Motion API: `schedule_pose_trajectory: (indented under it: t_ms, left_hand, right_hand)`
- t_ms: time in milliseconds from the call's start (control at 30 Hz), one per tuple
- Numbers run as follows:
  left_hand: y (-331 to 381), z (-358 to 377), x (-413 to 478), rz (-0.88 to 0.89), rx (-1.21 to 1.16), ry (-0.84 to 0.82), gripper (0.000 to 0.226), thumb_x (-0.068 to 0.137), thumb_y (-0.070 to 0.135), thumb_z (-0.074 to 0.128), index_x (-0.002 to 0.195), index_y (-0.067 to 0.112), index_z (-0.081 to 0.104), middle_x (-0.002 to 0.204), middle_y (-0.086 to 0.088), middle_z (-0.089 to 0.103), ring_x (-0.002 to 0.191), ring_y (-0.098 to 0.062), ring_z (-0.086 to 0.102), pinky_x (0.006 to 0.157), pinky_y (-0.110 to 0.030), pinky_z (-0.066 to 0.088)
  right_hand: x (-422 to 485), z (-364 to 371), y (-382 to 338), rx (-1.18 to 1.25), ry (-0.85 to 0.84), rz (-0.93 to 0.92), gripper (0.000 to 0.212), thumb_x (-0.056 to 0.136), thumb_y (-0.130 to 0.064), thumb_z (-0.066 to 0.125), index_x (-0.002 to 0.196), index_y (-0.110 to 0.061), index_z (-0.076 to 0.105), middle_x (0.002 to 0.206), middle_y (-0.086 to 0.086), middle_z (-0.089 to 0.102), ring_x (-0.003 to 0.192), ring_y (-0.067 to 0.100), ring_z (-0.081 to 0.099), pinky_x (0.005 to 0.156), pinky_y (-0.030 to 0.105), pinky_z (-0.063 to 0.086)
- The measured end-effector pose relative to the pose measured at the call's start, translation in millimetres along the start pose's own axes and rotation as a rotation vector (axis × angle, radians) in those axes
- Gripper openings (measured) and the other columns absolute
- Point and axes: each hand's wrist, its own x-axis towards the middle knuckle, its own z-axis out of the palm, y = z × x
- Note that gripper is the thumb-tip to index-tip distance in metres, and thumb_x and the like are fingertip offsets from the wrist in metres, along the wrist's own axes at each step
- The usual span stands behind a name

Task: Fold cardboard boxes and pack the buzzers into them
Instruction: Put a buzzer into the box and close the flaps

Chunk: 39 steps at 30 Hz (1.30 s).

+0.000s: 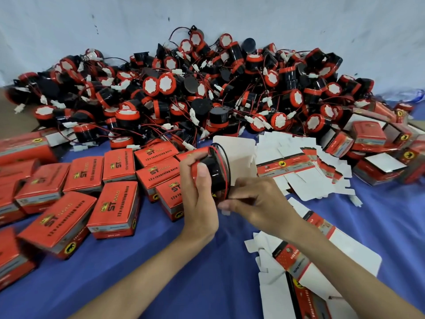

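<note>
Blue cloth (207,261) covers the table. The left hand (200,199) grips a black buzzer (212,171) with a red rim, fingers and thumb curled round its body; a red wire (226,178) loops over it. The buzzer is in the middle, above the cloth, just in front of a white box flap (239,155) that stands upright. The right hand (257,201) touches the buzzer's near end with curled fingers (whether they pinch the wire or the box, one cannot tell). Behind lies a big pile (207,88) of buzzers. Closed red boxes (115,203) lie to the left, flat blanks (299,162) to the right.
</note>
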Motion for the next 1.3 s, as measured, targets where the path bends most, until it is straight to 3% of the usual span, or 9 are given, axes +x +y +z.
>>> schedule_pose_trajectory:
  t_ms: [100, 300, 500, 667, 800, 1000, 1100, 1200, 1300]
  left_hand:
    - [3.0, -0.2, 1.0, 0.053, 0.021, -0.044, 0.023, 0.093, 0.045, 0.037, 0.105, 0.031, 0.051, 0.104, -0.012, 0.056, 0.099, -0.031, 0.055, 0.087, -0.057, 0.045]
    - [-2.3, 2.7, -1.3, 0.058, 0.036, -0.019, 0.018, 0.093, 0.042, 0.039, 0.109, 0.035, 0.045, 0.105, 0.036, 0.051, 0.099, 0.009, 0.051, 0.086, -0.01, 0.04]
    - [-1.9, 4.0, -7.7, 0.139, 0.046, -0.16, 0.024, 0.098, 0.043, 0.04, 0.114, 0.027, 0.049, 0.109, 0.029, 0.055, 0.102, 0.005, 0.053, 0.089, -0.009, 0.037]
    - [-0.8, -2.1, -5.2, 0.177, -0.021, -0.259, 0.044, 0.091, 0.061, 0.047, 0.121, 0.029, 0.048, 0.114, 0.024, 0.055, 0.104, -0.003, 0.056, 0.089, -0.018, 0.043]
    - [-2.7, -2.4, -4.5, 0.224, 0.037, -0.301, 0.056, 0.075, 0.035, 0.068, 0.124, 0.033, 0.042, 0.116, 0.03, 0.05, 0.104, 0.001, 0.054, 0.089, -0.013, 0.043]
    - [-1.1, -2.7, 4.1, 0.272, 0.021, -0.19, 0.045, 0.082, 0.065, 0.059, 0.111, 0.033, 0.045, 0.11, 0.024, 0.049, 0.097, 0.001, 0.052, 0.085, -0.014, 0.042]
    - [-2.6, -5.4, 8.7, 0.296, 0.068, -0.179, 0.046, 0.081, 0.063, 0.061, 0.11, 0.03, 0.047, 0.108, 0.01, 0.05, 0.097, -0.008, 0.053, 0.086, -0.018, 0.041]
    - [-5.9, -8.2, 11.8, 0.318, 0.12, -0.203, 0.053, 0.081, 0.057, 0.064, 0.114, 0.018, 0.05, 0.106, 0.001, 0.051, 0.1, -0.011, 0.054, 0.088, -0.019, 0.04]
    - [-11.1, -11.3, 13.2, 0.398, 0.223, -0.284, 0.053, 0.077, 0.045, 0.071, 0.117, 0.016, 0.05, 0.109, -0.001, 0.049, 0.107, 0.003, 0.048, 0.09, -0.013, 0.038]
  right_hand:
    - [-3.3, 7.2, 3.2, -0.339, 0.106, -0.132, 0.016, 0.078, -0.006, 0.064, 0.066, -0.005, 0.074, 0.058, 0.007, 0.066, 0.045, 0.029, 0.056, 0.04, 0.032, 0.044]
    - [-7.6, 12.9, -5.6, -0.616, 0.264, -0.28, 0.018, 0.078, -0.001, 0.055, 0.064, -0.007, 0.065, 0.051, 0.003, 0.055, 0.038, 0.028, 0.046, 0.03, 0.029, 0.036]
    - [-11.7, 23.8, -9.1, -0.665, 0.073, -0.135, 0.027, 0.04, 0.007, 0.074, 0.047, -0.008, 0.052, 0.04, 0.008, 0.047, 0.029, 0.031, 0.039, 0.031, 0.019, 0.024]
    - [-11.9, 23.7, -9.1, -0.603, 0.086, -0.102, 0.019, 0.051, 0.007, 0.072, 0.055, -0.005, 0.058, 0.047, 0.01, 0.053, 0.035, 0.033, 0.045, 0.027, 0.026, 0.034]
    - [-10.2, 23.1, -11.7, -0.504, 0.151, -0.1, 0.009, 0.054, -0.001, 0.059, 0.06, -0.006, 0.064, 0.051, 0.007, 0.059, 0.039, 0.029, 0.051, 0.033, 0.022, 0.038]
    - [-4.2, 23.2, -9.9, -0.05, 0.241, 0.018, 0.019, 0.076, -0.01, 0.041, 0.058, -0.008, 0.047, 0.057, -0.013, 0.042, 0.054, 0.011, 0.035, 0.049, 0.014, 0.026]
    - [-2.2, 18.4, -13.9, 0.469, 0.16, 0.253, 0.028, 0.08, -0.001, 0.048, 0.093, -0.013, 0.07, 0.076, -0.007, 0.069, 0.075, 0.007, 0.061, 0.067, 0.025, 0.052]
    - [0.4, 10.1, -9.5, 0.945, 0.102, 0.387, 0.056, 0.082, 0.016, 0.038, 0.125, -0.012, 0.057, 0.099, 0.0, 0.073, 0.1, 0.018, 0.065, 0.085, 0.026, 0.054]
    - [0.6, 0.7, -7.7, 1.103, 0.032, 0.421, 0.059, 0.077, -0.002, 0.04, 0.134, -0.012, 0.049, 0.106, 0.004, 0.07, 0.102, 0.022, 0.062, 0.085, 0.031, 0.053]
